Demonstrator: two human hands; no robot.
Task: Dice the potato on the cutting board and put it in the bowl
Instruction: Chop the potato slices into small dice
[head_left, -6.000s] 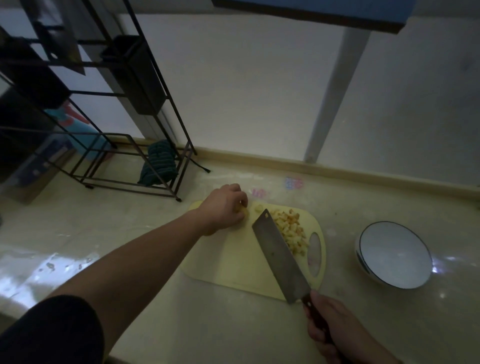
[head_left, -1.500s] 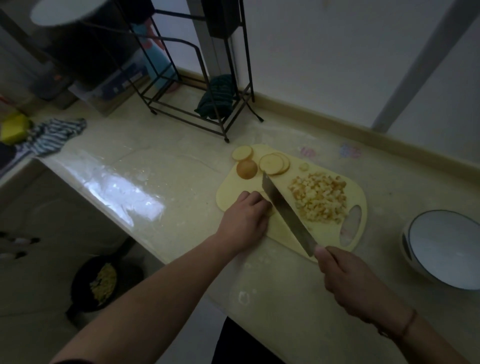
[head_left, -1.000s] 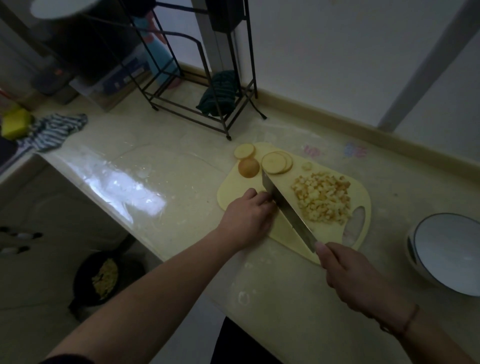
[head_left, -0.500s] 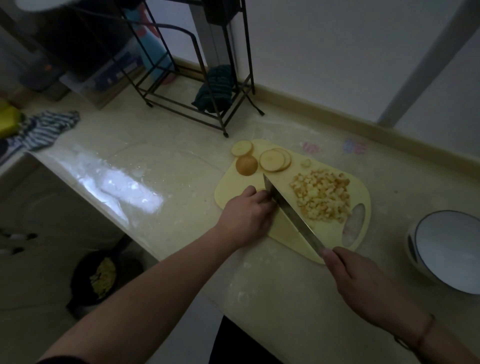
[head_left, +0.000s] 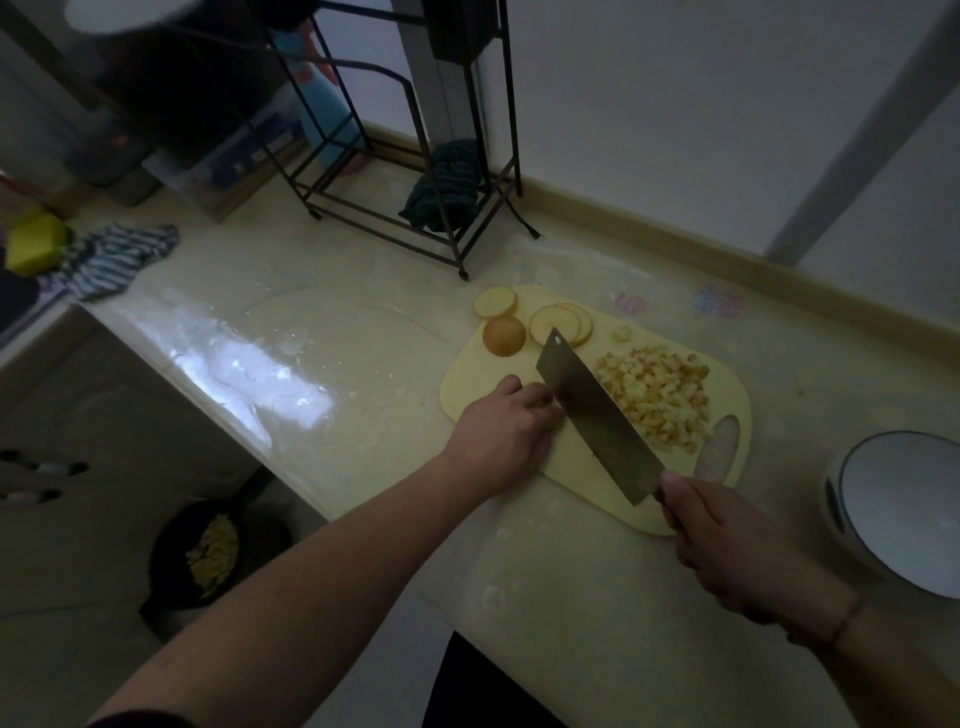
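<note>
Diced pale-yellow potato cubes (head_left: 658, 402) lie heaped on the yellow plastic cutting board (head_left: 470, 387), round slices (head_left: 560, 325) at its far end. The left hand (head_left: 501, 434), fingers curled, pins a piece beside the steel cleaver (head_left: 592, 415), gripped by the right hand (head_left: 722, 535). A white bowl (head_left: 896, 512) sits to the right.

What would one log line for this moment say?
step: dicing | left hand: holds potato piece on cutting board | right hand: grips cleaver | diced pile: on board | bowl: empty
</note>
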